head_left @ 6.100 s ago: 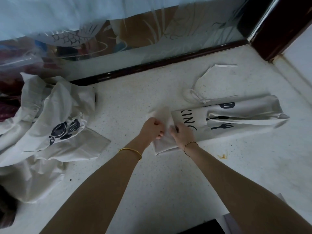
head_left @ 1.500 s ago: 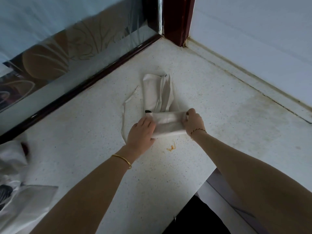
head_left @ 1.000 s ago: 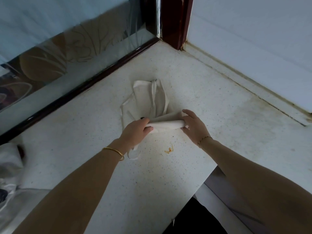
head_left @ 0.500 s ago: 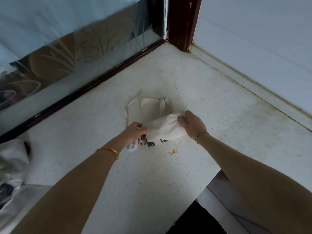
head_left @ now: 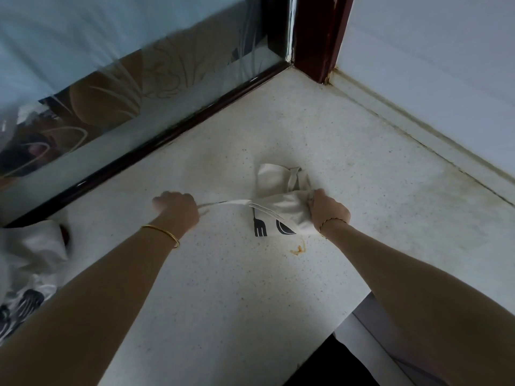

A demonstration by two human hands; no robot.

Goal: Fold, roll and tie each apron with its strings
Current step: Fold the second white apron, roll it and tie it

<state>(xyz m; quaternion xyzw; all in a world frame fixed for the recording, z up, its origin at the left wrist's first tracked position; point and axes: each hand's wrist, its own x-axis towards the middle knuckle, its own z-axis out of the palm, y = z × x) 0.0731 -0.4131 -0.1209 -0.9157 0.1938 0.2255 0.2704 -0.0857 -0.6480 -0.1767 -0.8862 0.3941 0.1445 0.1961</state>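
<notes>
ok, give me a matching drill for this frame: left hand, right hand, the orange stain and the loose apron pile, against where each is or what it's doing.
Column one
1. left hand
2. right hand
3. orange stain
4. loose apron pile

Column two
A. on the counter, on the person's side of the rolled apron
B. grips one end of the rolled apron
C. at the far left of the view
D. pulls a string sideways, away from the roll

Pairs: 1-D, 2-B, 3-A, 4-C

cream apron [head_left: 281, 210], black print
</notes>
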